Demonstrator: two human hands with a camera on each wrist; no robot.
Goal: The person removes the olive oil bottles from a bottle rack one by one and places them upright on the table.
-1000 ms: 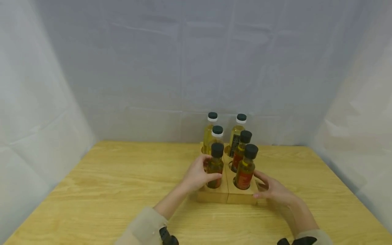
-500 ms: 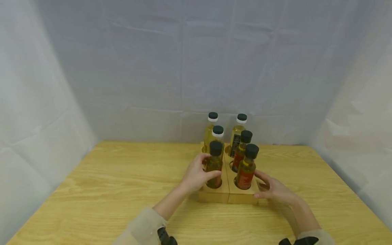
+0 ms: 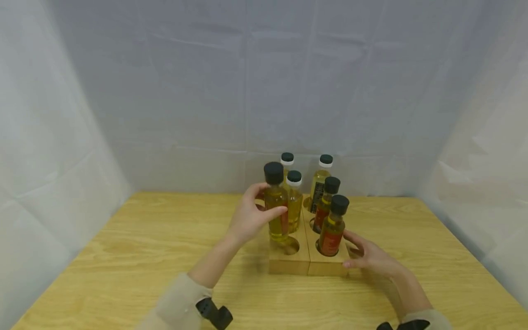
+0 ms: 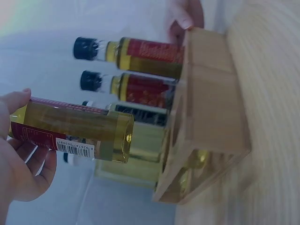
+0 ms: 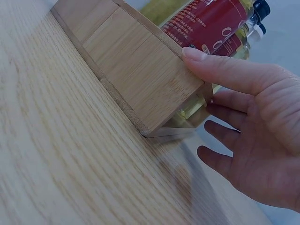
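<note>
Wooden rack (image 3: 288,265) is the landmark, sitting on the table. Right hand (image 3: 369,256) rests at rack's right near corner, thumb on the front-right edge, fingers straight and loose along the side wall, gripping nothing. Left hand (image 3: 247,215) just left of the rack, fingers and thumb wrapped round a black-capped oil bottle (image 3: 275,206), held upright in the air above the rack's empty near-left hole (image 3: 290,246) (base clear of the wood in the left wrist view). Near-right hole holds a black-capped bottle with red label (image 3: 332,227); behind it another red-label bottle (image 3: 324,205). Behind the empty hole, a white-collared bottle (image 3: 294,201) of yellow oil. Far row: two more white-collared bottles (image 3: 323,176), left one mostly hidden. Rack stands on a light wood-grain table (image 3: 123,256); pale grey sheeting (image 3: 206,91) behind and at both sides.
</note>
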